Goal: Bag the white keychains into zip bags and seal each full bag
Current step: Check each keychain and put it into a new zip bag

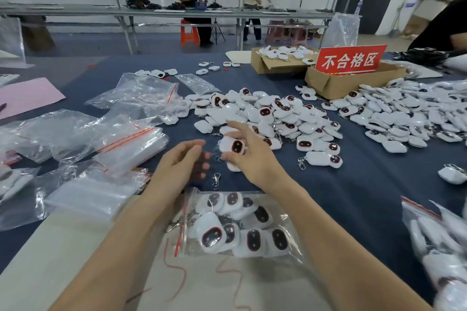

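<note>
My right hand (pixel 249 156) grips a white keychain (pixel 233 146) with a dark red-rimmed face, its metal clasp (pixel 216 179) dangling below. My left hand (pixel 183 161) hovers just left of it, fingers curled and apart, holding nothing I can see. Under my forearms lies a zip bag (pixel 240 225) with a red seal strip, holding several white keychains. A big heap of loose keychains (pixel 267 116) lies beyond my hands on the blue table cover. Empty zip bags (pixel 126 149) are stacked at the left.
A second heap of keychains (pixel 409 113) spreads at the right. Two cardboard boxes (pixel 331 83) with a red sign (pixel 351 59) stand behind it. A filled bag (pixel 439 240) lies at the right edge. A pink sheet (pixel 27 96) lies far left. Two people work at a far table.
</note>
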